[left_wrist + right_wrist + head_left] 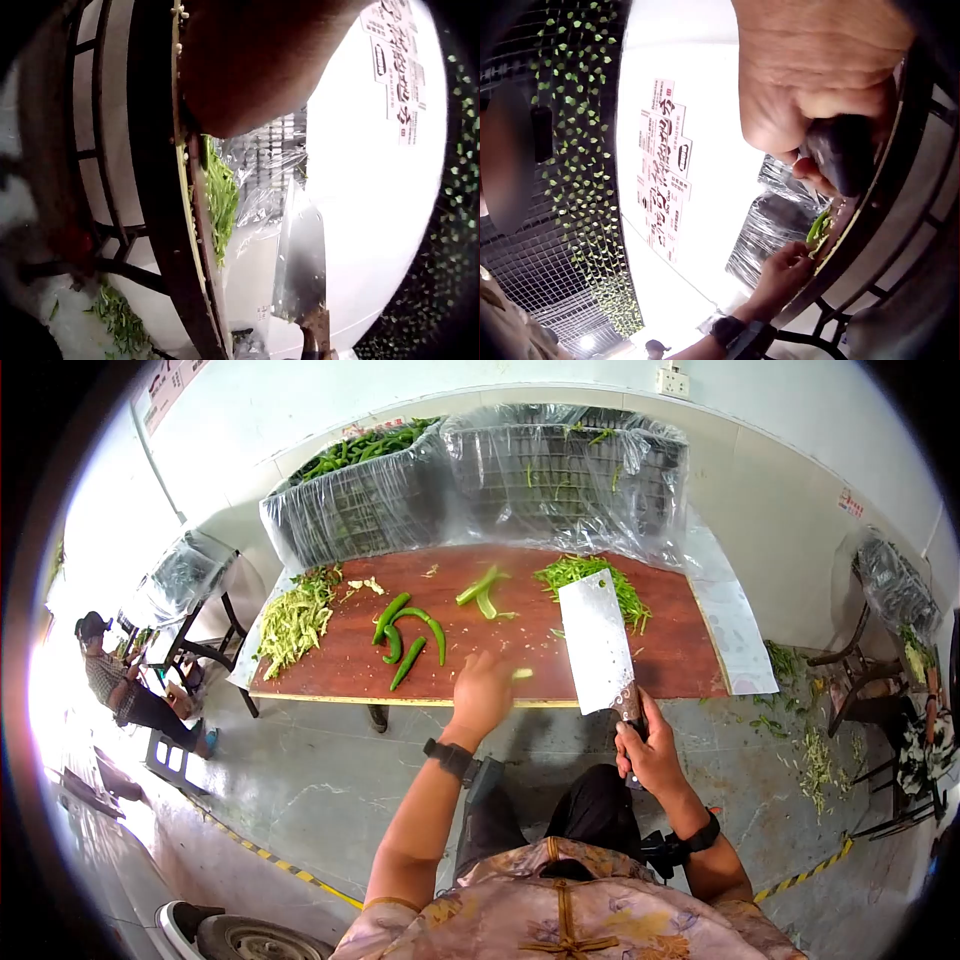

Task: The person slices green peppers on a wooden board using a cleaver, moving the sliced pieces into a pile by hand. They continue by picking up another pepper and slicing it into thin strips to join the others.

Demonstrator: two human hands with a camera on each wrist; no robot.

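My right hand [647, 745] grips the dark handle of a cleaver [597, 635]. Its broad blade is raised upright over the table's front right side, hiding part of a pile of sliced green pepper [632, 602]. Low over the front edge of the wooden tabletop [350, 595] is my left hand [483, 688], back upward, its fingertips largely hidden; I cannot tell whether they hold anything. A small pale green piece [522, 673] lies just right of it. Whole green chili peppers [407, 663] rest to its left, and split pepper pieces [485, 598] lie behind.
A heap of pale pepper cores [293, 622] covers the table's left end. Two plastic-lined crates [350, 515] stand along the back, the left one full of green peppers. Scraps [815, 760] litter the floor at right. Another person [125, 685] is at far left.
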